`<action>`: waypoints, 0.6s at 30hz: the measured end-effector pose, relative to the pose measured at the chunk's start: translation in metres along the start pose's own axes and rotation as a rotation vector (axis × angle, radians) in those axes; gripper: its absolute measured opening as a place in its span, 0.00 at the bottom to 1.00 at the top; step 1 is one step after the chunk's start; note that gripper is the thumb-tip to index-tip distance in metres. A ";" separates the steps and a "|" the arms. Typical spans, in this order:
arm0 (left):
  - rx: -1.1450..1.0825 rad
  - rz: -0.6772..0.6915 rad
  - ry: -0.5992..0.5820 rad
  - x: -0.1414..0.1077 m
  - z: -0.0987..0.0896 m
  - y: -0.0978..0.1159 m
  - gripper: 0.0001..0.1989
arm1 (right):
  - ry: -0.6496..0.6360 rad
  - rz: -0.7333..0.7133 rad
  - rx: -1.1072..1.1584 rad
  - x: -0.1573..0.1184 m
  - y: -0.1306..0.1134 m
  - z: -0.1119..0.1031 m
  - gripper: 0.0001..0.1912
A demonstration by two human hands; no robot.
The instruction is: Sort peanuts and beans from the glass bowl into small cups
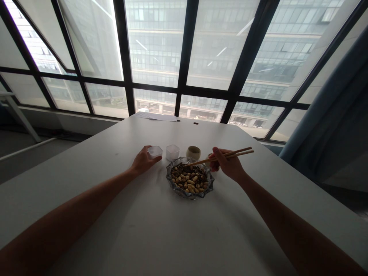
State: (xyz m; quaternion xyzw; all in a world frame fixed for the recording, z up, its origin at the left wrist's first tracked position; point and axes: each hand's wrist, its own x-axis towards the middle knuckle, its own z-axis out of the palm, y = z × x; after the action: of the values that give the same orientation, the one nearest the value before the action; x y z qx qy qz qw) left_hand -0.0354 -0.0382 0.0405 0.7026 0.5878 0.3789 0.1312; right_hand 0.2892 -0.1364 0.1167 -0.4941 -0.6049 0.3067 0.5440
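A clear glass bowl (190, 196) with a jagged rim holds nuts (191, 182) and darker small pieces. My right hand (228, 165) grips a pair of wooden chopsticks (240, 152), whose tips reach over the back left part of the bowl. Behind the bowl stands a small beige cup (193, 152); another pale cup is mostly hidden by my right hand. With thumb and fingers around it, my left hand (143, 161) holds a translucent plastic cup (155, 151). A second translucent cup (172, 152) stands just right of it.
The white table (143, 230) reaches toward large dark-framed windows. White papers (156, 116) lie at its far edge, near two dark round holes. A blue curtain (324, 115) hangs at the right; a white metal frame (21, 117) is at the left.
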 end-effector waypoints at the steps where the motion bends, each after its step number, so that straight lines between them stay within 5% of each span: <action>1: -0.010 0.015 0.009 0.000 0.000 0.000 0.38 | 0.031 0.018 0.020 0.003 0.003 -0.003 0.32; 9: -0.039 0.216 0.099 0.000 0.005 -0.004 0.33 | 0.147 0.174 0.118 0.020 0.028 -0.023 0.28; 18: -0.031 0.332 0.125 -0.002 0.003 -0.002 0.30 | 0.199 0.187 0.206 0.020 0.027 -0.023 0.27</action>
State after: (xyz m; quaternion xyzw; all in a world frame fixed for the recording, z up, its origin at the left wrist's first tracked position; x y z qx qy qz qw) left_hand -0.0347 -0.0383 0.0362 0.7629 0.4649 0.4473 0.0411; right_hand 0.3201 -0.1127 0.1041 -0.5179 -0.4649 0.3657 0.6181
